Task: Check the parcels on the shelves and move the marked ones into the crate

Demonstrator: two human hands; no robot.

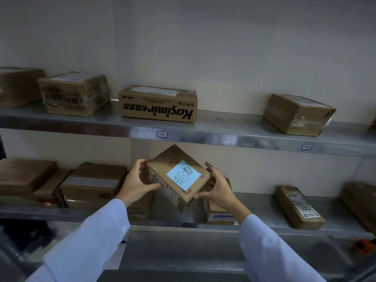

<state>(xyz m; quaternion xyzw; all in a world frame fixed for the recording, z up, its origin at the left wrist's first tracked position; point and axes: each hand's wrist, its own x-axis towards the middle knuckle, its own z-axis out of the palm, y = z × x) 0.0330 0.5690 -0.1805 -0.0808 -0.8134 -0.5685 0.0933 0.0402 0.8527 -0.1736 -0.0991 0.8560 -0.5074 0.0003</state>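
Note:
A small brown cardboard parcel [173,192] is held tilted in the air in front of the lower shelf [254,202]. A pale blue note [183,175] with handwriting is stuck on its upper face. My left hand [135,183] grips its left side, thumb on the front edge and fingers curled over the top corner. My right hand [219,189] grips its right side, thumb under the lower edge. No crate is in view.
The upper shelf [223,131] carries a Kasimir box [158,104], a taped box [75,94] and another box [298,113] at right. More parcels lie on the lower shelf at left [91,184] and right [299,207]. An orange object [365,246] lies low right.

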